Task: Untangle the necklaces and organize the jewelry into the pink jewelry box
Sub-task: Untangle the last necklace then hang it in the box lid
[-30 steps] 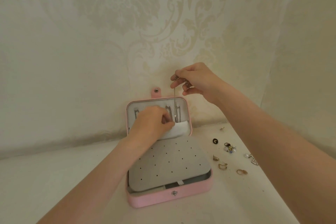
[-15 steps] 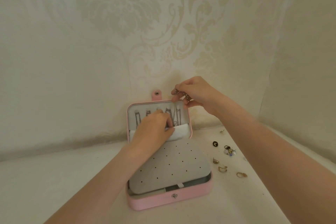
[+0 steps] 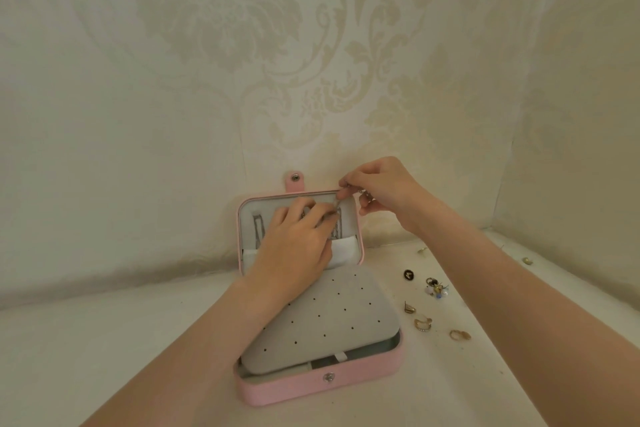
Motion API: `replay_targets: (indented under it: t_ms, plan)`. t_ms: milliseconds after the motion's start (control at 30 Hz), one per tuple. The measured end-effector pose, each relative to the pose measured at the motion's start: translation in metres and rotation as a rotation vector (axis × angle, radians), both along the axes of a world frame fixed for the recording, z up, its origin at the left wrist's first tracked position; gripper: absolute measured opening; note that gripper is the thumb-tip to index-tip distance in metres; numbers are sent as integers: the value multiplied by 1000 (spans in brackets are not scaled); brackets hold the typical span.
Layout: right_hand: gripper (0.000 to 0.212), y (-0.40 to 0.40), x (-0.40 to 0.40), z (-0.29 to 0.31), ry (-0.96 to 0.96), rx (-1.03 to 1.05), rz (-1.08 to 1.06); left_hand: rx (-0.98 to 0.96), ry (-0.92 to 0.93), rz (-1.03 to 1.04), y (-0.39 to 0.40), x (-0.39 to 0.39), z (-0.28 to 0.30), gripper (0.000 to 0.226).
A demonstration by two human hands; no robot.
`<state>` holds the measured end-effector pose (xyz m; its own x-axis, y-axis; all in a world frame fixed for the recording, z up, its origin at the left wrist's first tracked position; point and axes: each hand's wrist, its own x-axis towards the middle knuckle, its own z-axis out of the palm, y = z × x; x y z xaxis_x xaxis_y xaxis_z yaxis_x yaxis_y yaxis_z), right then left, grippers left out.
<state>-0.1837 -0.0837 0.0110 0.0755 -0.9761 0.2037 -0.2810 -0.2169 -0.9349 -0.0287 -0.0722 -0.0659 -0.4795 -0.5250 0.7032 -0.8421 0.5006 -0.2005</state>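
Observation:
The pink jewelry box [image 3: 322, 388] lies open on the white surface, its lid upright against the wall. A grey perforated earring panel [image 3: 332, 315] covers the base. My left hand [image 3: 298, 243] lies over the lid's inside and pinches a thin silver necklace chain [image 3: 336, 206] near the lid's hooks. My right hand [image 3: 377, 189] is at the lid's top right corner and pinches the chain's upper end, with more chain bunched under its fingers. Another silver chain [image 3: 258, 227] hangs at the lid's left into the white pocket [image 3: 344, 251].
Loose rings and earrings lie right of the box: a black round stud [image 3: 408, 274], a beaded cluster [image 3: 437, 289], gold rings [image 3: 423, 323] and a gold pair [image 3: 460, 335]. A small gold piece [image 3: 527, 260] sits by the right wall. Patterned wallpaper closes in the back and right.
My right hand has come down from well above the lid to its top edge, lowering the chain. My left hand has slid up inside the lid to the hooks.

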Motion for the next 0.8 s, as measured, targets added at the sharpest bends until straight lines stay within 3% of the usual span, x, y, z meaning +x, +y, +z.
replay_targets:
  t_ms: [500,667,800]
  plan:
    - [18,-3,6,-7,71,-72,-34,-70,-62,62,3,0,-1,41]
    - [14,-1,1,-10,-41,-36,-108,-40,27,13,0,0,-4,44]
    - [16,1,-7,-14,103,-61,-150,-28,79,-14,1,0,-3,42]
